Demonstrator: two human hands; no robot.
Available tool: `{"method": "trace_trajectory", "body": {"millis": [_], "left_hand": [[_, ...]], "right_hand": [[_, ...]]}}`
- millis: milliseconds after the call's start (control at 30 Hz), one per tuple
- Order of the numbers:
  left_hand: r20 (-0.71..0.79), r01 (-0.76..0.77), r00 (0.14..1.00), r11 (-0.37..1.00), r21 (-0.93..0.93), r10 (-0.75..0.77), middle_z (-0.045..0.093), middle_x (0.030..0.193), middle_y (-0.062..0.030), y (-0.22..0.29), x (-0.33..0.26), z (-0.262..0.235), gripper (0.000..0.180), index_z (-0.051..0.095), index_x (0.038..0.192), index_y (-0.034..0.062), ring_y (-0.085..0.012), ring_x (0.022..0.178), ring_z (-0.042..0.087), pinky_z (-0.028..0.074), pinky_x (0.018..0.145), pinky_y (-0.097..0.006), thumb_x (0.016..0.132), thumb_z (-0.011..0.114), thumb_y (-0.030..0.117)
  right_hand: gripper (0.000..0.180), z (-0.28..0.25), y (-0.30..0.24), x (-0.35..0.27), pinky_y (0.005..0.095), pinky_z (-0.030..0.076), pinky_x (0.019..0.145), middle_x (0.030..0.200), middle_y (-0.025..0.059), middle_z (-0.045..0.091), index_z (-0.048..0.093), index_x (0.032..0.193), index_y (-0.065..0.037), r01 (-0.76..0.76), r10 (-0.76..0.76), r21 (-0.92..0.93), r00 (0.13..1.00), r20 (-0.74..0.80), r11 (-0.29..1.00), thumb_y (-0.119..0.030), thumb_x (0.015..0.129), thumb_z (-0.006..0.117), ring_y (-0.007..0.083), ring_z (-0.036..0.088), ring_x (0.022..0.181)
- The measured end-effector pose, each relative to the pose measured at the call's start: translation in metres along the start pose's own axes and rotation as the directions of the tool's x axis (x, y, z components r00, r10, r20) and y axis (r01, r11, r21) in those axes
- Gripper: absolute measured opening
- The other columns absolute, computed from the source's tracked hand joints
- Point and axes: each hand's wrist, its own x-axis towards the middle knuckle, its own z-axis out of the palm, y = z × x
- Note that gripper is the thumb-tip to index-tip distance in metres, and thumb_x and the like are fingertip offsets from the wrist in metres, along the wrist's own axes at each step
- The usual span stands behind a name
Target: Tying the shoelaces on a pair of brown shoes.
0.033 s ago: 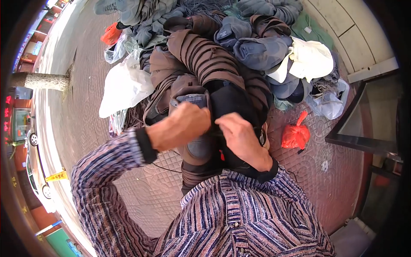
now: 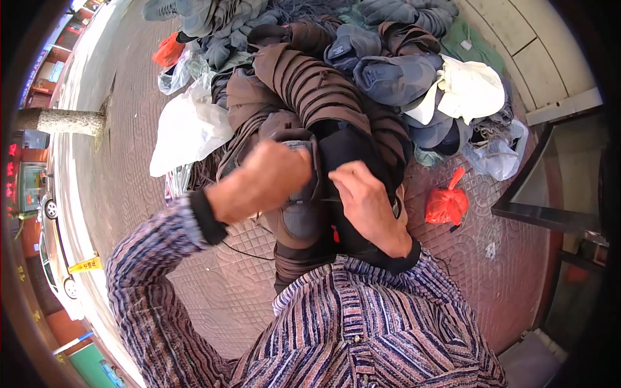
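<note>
A brown and grey shoe upper (image 2: 301, 221) lies across my lap, its grey mesh toe toward me. My left hand (image 2: 265, 180) is closed above its left side and hides part of its opening. Just right of it, my right hand (image 2: 367, 205) has thumb and fingers pressed together in a pinch over my black-clad leg (image 2: 349, 152). A small gap separates the two hands. Whatever either hand pinches is too thin or too hidden to make out. Beyond them, a long row of nested brown shoe uppers (image 2: 314, 87) curves away.
Grey-blue shoe uppers (image 2: 394, 79) are heaped at the far side, with a cream cloth piece (image 2: 469, 89) on top. A white plastic bag (image 2: 191, 129) lies to the left, a tied red bag (image 2: 446, 204) to the right on the paving. A dark-framed panel (image 2: 550, 174) stands at right.
My left hand has shifted a little up and left, away from my right hand, and is slightly blurred. My right hand has turned slightly upward, still pinched. The shoe upper stays put.
</note>
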Motion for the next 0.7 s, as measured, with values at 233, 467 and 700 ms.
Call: {"method": "trace_trajectory", "body": {"millis": [233, 467, 700], "left_hand": [[-0.041, 0.208, 0.893, 0.492, -0.846, -0.448, 0.062, 0.080, -0.0175, 0.006, -0.049, 0.019, 0.020, 0.051, 0.108, -0.0004, -0.0317, 0.070, 0.063, 0.048, 0.062, -0.038, 0.090, 0.050, 0.010], [-0.089, 0.162, 0.763, 0.322, -0.933, -0.641, 0.060, 0.090, -0.0185, 0.054, -0.086, 0.069, 0.028, 0.043, 0.121, -0.0005, -0.0266, 0.079, 0.061, 0.047, 0.067, -0.036, 0.095, 0.043, 0.006], [-0.313, 0.271, 0.642, 0.590, -0.761, -0.699, 0.061, 0.080, -0.0215, 0.063, -0.086, 0.090, 0.018, 0.053, 0.106, -0.0013, -0.0341, 0.076, 0.061, 0.046, 0.064, -0.039, 0.089, 0.052, 0.003]], "right_hand": [[0.014, 0.040, 0.019, 0.013, 0.0275, 0.043, 0.050, 0.075, 0.0081, 0.059, 0.064, 0.091, 0.001, 0.078, -0.103, 0.128, 0.973, 0.208, 0.989, -0.013, 0.087, 0.063, 0.0141, 0.056, 0.055], [0.021, 0.034, -0.019, 0.033, 0.0243, 0.041, 0.043, 0.065, 0.0064, 0.060, 0.055, 0.105, 0.003, -0.643, 0.337, 0.198, 0.610, 0.717, 0.740, -0.013, 0.092, 0.053, 0.0101, 0.052, 0.044], [0.026, 0.036, -0.006, 0.038, 0.0230, 0.036, 0.038, 0.058, 0.0051, 0.058, 0.053, 0.109, 0.004, -0.696, 0.279, 0.177, 0.489, 0.827, 0.696, -0.012, 0.089, 0.053, 0.0081, 0.046, 0.039]]}}
